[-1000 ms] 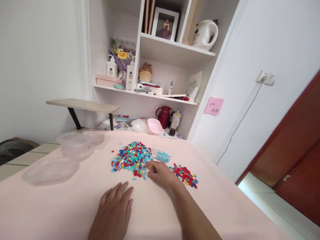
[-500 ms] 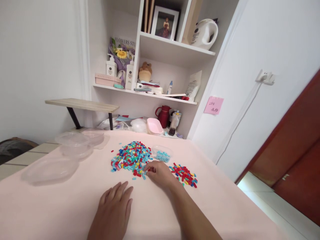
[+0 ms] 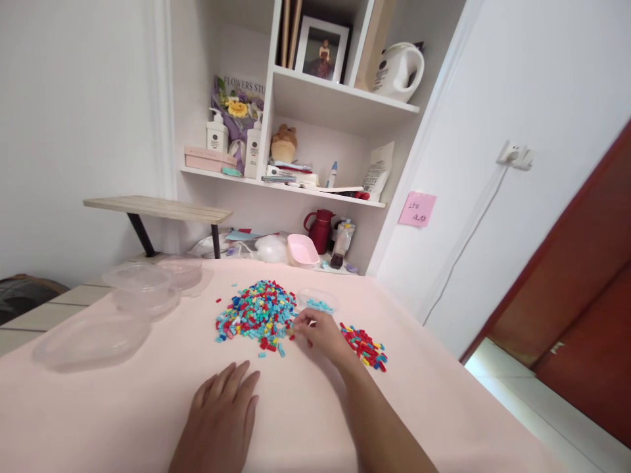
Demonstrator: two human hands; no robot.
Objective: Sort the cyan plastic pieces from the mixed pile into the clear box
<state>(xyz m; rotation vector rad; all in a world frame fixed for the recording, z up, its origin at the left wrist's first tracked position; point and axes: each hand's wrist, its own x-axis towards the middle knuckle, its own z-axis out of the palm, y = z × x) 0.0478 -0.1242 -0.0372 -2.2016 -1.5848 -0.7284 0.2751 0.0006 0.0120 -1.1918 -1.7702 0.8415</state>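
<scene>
At far left, between eight and nine o'clock of the large heap of small, oblong, multicoloured plastic-looking pieces (image 3: 256, 312), a shallow, round-cornered vessel of clear plastic (image 3: 93, 335) lies on the pale pink tablecloth (image 3: 305, 420). Near nine o'clock stands a group of clear, rounded plastic containers (image 3: 140, 282), overlapping in view; toward ten o'clock is a pale wooden stand with black legs (image 3: 158, 207).

The left hand (image 3: 217, 410) rests at seven o'clock of the heap, back upward on the cloth, fingers extended and slightly parted, thumb held off to the side; no piece shows in its grasp.

The heap itself sits mid-table, mostly light blue, red and dark blue, with yellow and green among them, and a few loose pieces at its six o'clock edge. Toward one o'clock is a pale pink, round-cornered tray (image 3: 303, 249).

At three o'clock a small, clear plastic box (image 3: 310, 295) holds light-blue pieces. The right hand (image 3: 323, 338) is near four o'clock, just beside the heap, fingers curled and thumb close to the forefinger; whether they pinch a piece cannot be told. Farther out, between three and four o'clock, lies a smaller, mostly red pile of similar pieces (image 3: 365, 348).
</scene>
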